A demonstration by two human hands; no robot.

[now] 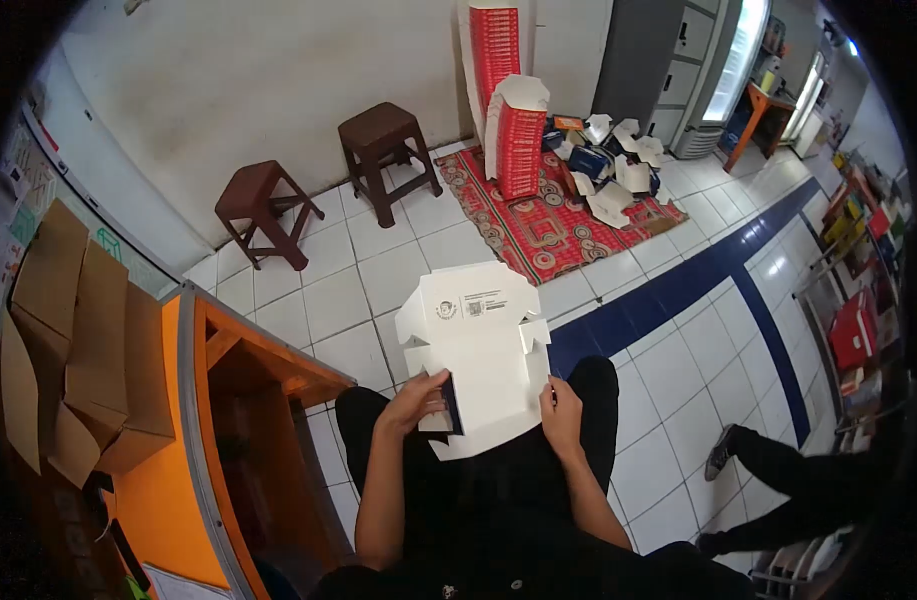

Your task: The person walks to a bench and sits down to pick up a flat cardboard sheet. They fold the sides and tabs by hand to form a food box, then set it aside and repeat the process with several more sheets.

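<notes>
Apparently folding, at centre of frame, a white carton [493, 365] pinched at opposite edges by left hand [410, 404] and right hand [562, 414], with even creasing pressure called for.

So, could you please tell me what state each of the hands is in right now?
Left hand: closed on the left side of the white, partly folded cardboard box.
Right hand: closed on its right edge.

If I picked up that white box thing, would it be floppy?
A bit, maybe: the white box is open, so its loose flaps could bend. It's probably light, since it looks like thin card. Its middle looks flat, so may stay stiff.
</notes>
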